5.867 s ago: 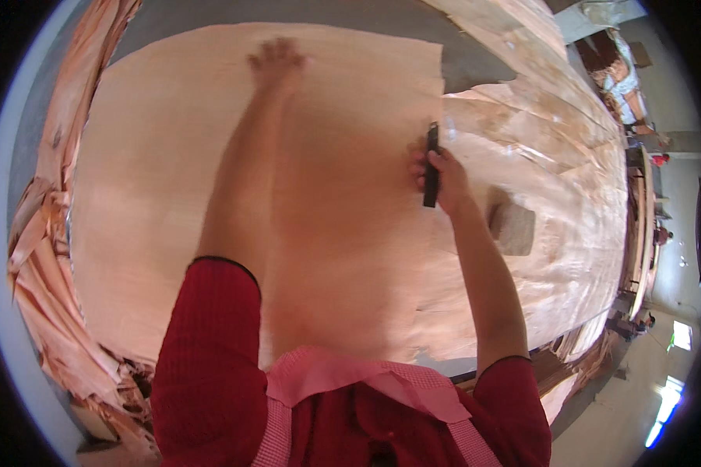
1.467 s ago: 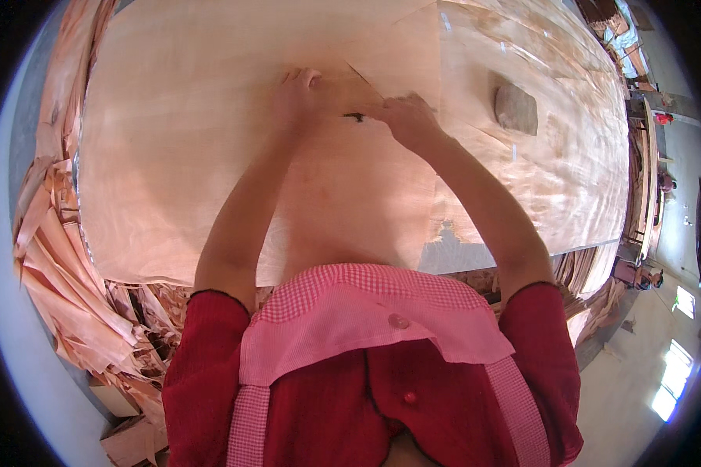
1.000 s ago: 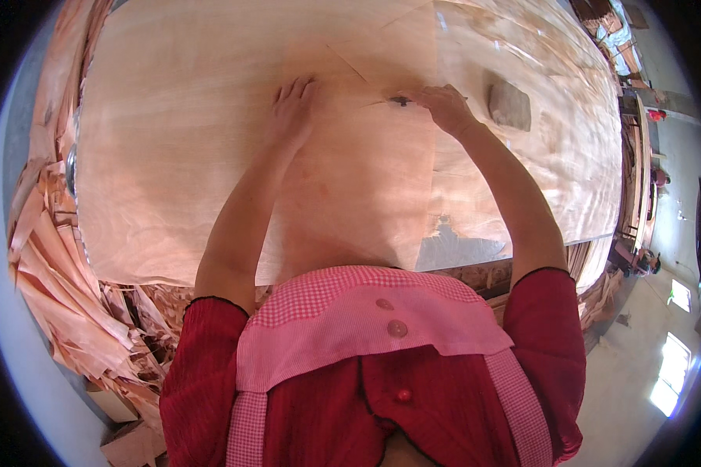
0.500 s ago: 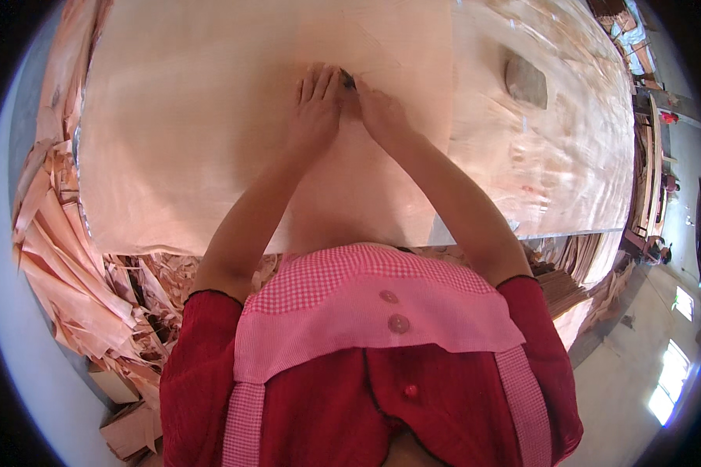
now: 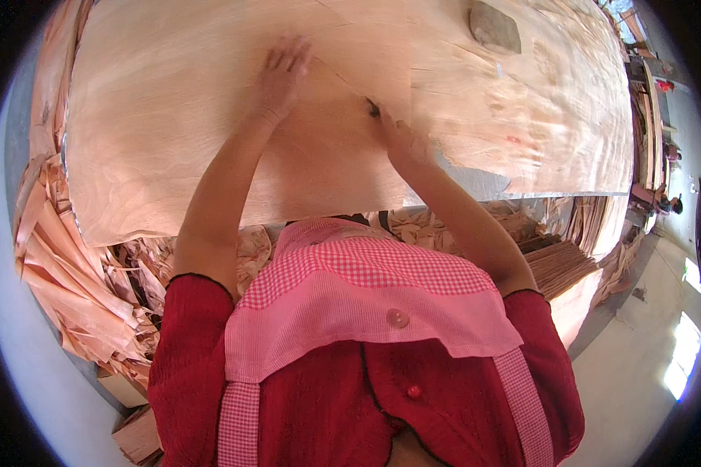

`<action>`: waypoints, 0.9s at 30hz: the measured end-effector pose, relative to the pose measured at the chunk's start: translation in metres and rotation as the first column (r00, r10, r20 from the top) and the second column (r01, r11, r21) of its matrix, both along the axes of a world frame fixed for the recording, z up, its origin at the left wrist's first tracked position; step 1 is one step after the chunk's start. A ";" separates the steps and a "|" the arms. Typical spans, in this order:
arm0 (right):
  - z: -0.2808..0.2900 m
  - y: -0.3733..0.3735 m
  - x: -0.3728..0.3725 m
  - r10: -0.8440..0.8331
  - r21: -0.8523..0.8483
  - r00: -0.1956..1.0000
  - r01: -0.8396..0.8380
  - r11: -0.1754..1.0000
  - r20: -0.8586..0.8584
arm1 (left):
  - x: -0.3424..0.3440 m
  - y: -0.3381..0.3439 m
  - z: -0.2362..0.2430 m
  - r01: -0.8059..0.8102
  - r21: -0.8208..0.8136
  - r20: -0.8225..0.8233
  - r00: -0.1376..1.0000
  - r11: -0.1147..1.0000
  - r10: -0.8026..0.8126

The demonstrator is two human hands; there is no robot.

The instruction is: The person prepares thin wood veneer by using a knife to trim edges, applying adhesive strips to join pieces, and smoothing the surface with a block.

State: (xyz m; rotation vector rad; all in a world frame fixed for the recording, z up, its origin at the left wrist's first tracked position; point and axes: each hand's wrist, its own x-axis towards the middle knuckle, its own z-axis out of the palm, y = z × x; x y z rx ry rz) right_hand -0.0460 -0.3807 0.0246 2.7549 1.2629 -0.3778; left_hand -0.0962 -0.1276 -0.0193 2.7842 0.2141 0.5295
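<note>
A large pale veneer sheet (image 5: 156, 117) lies over the stack, with thin slits or cracks near its middle and a wrinkled area (image 5: 553, 117) at right. My left hand (image 5: 282, 70) rests on it, upper middle, fingers straight and a little apart, slightly blurred. Right of it and lower, my right hand (image 5: 405, 140), motion-blurred, is closed on a small black blade tool (image 5: 373, 107), whose tip is on the sheet. A ragged grey gap (image 5: 483, 179) shows near the sheet's front edge.
A greyish-brown block (image 5: 492, 27) sits at back right. Torn veneer scraps (image 5: 70, 257) pile along the left and under the front edge. Stacked veneer (image 5: 553, 265) is at lower right. Other people (image 5: 670, 204) are at benches along the right, near bright windows (image 5: 681, 354).
From side by side half a second ago, my hands have parted: the left went up and left, the right moved down and right with the blade. The sheet sits higher in the picture.
</note>
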 end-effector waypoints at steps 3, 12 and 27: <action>0.002 0.006 0.001 -0.032 0.027 0.999 0.033 0.999 -0.033 | -0.001 -0.042 -0.008 0.174 -0.043 -0.077 0.981 0.984 -0.177; 0.015 -0.140 -0.011 -0.056 0.039 0.982 0.064 0.997 -0.181 | -0.004 -0.069 -0.004 0.081 0.149 -0.203 0.978 0.986 -0.050; 0.034 0.034 0.124 -0.177 0.433 0.945 0.286 0.855 -0.274 | -0.013 -0.036 0.025 -0.510 0.162 -0.235 0.812 0.845 0.535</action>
